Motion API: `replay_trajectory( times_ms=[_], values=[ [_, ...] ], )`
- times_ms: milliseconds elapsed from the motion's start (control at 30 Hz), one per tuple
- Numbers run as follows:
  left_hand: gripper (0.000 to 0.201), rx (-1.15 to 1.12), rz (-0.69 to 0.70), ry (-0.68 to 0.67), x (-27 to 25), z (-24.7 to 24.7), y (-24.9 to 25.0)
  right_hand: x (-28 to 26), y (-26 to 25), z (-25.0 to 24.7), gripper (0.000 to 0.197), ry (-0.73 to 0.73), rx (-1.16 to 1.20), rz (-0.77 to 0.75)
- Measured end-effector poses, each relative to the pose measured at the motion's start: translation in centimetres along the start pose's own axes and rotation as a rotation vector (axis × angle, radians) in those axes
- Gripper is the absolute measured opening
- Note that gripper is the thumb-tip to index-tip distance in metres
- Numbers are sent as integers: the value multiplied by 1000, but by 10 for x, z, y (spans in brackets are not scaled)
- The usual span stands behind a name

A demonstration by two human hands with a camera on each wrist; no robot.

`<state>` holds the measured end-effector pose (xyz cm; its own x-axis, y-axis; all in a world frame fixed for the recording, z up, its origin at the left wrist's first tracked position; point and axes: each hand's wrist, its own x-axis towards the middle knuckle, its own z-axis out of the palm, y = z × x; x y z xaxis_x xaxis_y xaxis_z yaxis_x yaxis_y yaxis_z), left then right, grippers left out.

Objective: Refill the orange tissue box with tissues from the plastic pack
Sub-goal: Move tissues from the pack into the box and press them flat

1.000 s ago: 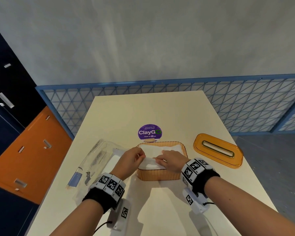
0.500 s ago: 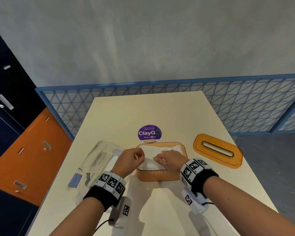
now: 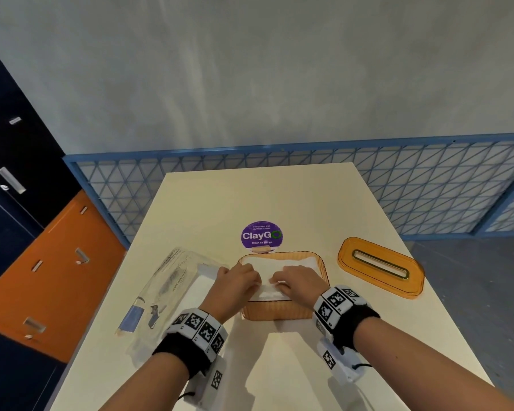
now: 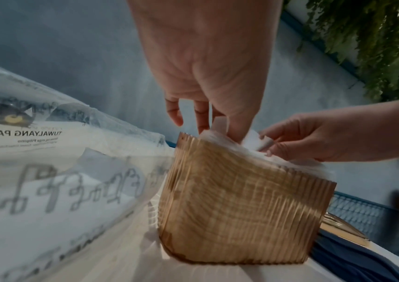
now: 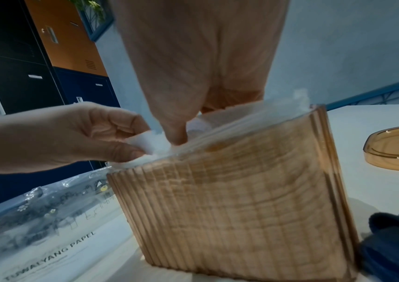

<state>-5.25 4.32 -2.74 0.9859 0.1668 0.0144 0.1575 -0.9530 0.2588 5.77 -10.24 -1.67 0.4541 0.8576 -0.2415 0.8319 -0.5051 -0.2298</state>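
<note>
The ribbed orange tissue box (image 3: 279, 311) stands open near the table's front, filled with a white tissue stack (image 3: 297, 261). Both hands are over its near half. My left hand (image 3: 251, 281) pinches a raised fold of the top tissue (image 4: 220, 122) between thumb and fingers. My right hand (image 3: 279, 284) pinches the same sheet (image 5: 150, 143) from the other side, its thumb (image 5: 176, 133) pressed down at the box rim. The clear plastic pack (image 3: 166, 289) lies left of the box, touching it. The box's orange slotted lid (image 3: 380, 269) lies to the right.
A purple round sticker (image 3: 261, 235) sits on the cream table (image 3: 264, 200) just behind the box. A blue mesh fence (image 3: 428, 188) runs behind the table. Orange and dark lockers (image 3: 51, 277) stand on the left beyond the table edge.
The two hands have drawn closer together over the box. The tissue strip stretched between them earlier is now bunched into a small raised fold.
</note>
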Motion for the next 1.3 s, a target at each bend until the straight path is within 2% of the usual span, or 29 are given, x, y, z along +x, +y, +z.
replay_trajectory(
  times_ms=[67,200,333,500,600,667,867,1000,1100,1300],
  values=[
    [21,3,-22,0,2,1,-3,-4,4,1,31,26,23,-7],
    [19,-158,-127,-7,6,0,-7,-14,21,-3,28,89,153,34],
    [21,-243,-163,-63,10,-2,-8,-26,33,-10,30,95,202,59],
    [18,-281,-230,-102,20,-2,-9,-26,40,-14,23,179,326,200],
    [26,-351,-292,-94,30,-6,-8,-18,42,-16,16,192,402,273],
    [21,-383,-313,-83,38,-7,-9,-12,43,-18,20,214,462,335],
    [21,-341,-349,-39,49,-4,-7,0,40,-14,21,239,398,403],
    [12,-313,-348,-36,48,1,-6,1,44,-9,17,263,353,432],
    [23,-306,-347,-52,45,2,-7,2,46,-7,21,264,345,432],
    [16,-298,-375,-64,46,0,-7,-1,43,-12,35,136,264,403]
  ],
)
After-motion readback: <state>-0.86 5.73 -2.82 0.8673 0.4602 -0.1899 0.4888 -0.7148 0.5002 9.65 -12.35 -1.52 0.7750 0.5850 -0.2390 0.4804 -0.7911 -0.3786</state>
